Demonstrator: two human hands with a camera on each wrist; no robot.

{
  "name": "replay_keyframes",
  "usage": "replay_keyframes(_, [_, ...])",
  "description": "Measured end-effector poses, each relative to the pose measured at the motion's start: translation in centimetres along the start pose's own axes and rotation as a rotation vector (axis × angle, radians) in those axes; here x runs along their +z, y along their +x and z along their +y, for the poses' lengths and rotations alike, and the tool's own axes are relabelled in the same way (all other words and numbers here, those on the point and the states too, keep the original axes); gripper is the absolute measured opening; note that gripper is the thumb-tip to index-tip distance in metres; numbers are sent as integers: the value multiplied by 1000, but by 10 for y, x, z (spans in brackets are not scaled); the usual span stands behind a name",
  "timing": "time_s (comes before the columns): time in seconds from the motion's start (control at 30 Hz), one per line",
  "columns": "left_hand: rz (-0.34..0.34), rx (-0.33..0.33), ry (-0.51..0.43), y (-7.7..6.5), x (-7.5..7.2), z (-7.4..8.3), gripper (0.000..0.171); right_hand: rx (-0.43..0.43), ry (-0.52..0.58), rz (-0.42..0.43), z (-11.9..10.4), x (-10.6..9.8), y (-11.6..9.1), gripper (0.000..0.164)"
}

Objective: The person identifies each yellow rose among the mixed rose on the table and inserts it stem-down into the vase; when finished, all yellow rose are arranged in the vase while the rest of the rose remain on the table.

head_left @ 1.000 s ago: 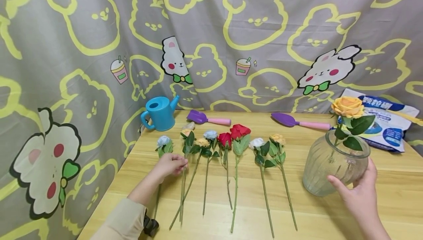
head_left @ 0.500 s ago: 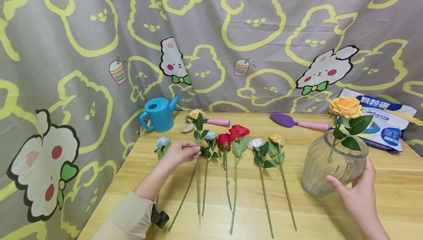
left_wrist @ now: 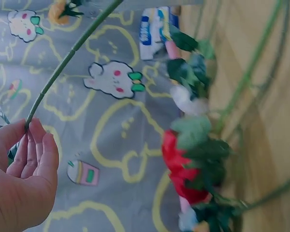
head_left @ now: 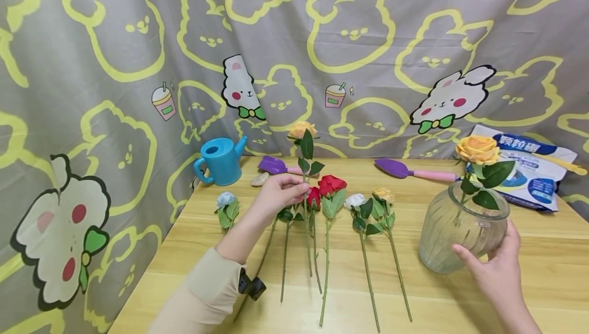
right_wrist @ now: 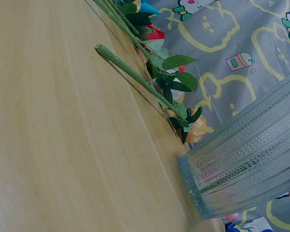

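Observation:
My left hand [head_left: 280, 193] pinches a yellow rose [head_left: 302, 130] by its green stem, bloom upward, over the red roses. The left wrist view shows thumb and fingertips meeting on the stem [left_wrist: 63, 63]. On the right, my right hand [head_left: 501, 267] grips the side of a ribbed clear glass vase [head_left: 453, 237], which tilts slightly. One yellow rose [head_left: 477, 150] stands in the vase, its bloom and leaves above the rim. Between the hands lie red roses [head_left: 332, 185], a white rose [head_left: 355, 201] and another yellow rose [head_left: 384, 195]. A pale blue rose [head_left: 225, 200] lies farther left.
A blue watering can [head_left: 221, 162] stands at the back left beside a stone [head_left: 259, 179]. Behind the flowers are a purple shovel [head_left: 272, 165] and a purple trowel [head_left: 393, 167], both pink-handled. A blue-and-white bag [head_left: 529, 170] lies behind the vase. A patterned curtain [head_left: 359, 58] borders the table.
My left hand has lifted the yellow rose off the table and carried it rightward, raising its bloom above the shovel. My right hand stays on the vase.

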State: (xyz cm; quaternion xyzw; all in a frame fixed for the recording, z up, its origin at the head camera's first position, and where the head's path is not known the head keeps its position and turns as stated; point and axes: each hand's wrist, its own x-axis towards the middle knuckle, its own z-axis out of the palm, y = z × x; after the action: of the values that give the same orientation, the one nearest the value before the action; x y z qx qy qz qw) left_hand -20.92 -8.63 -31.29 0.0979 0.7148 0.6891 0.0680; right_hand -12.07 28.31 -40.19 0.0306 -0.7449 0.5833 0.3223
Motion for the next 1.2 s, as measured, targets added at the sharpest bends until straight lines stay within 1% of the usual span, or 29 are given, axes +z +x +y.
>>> replay_keyframes(0.2, [-48, 65, -38, 9, 20, 16, 18, 5, -22, 5, 0, 0, 0, 100])
replay_keyframes(0.47, [-82, 143, -41, 20, 47, 42, 17, 24, -46, 12, 0, -1, -1, 101])
replay_keyframes(0.67, [-153, 188, -64, 27, 65, 63, 17, 35, -61, 6, 2, -1, -3, 102])
replay_keyframes(0.8, [-190, 248, -42, 31, 77, 77, 16, 27, -63, 2, 1, 0, -4, 102])
replay_keyframes(0.93, [-207, 310, -42, 33, 88, 91, 14, 14, -37, 1, 1, 0, -3, 102])
replay_keyframes(0.97, [-207, 323, -56, 33, 90, 94, 14, 11, -33, 2, 1, 0, -3, 101])
replay_keyframes(1.07, [-210, 379, -137, 34, 101, 106, 12, 4, -30, 5, 0, 0, -2, 100])
replay_keyframes(1.2, [-198, 457, -271, 36, 119, 117, 11, 14, -32, 9, -2, 0, -1, 99])
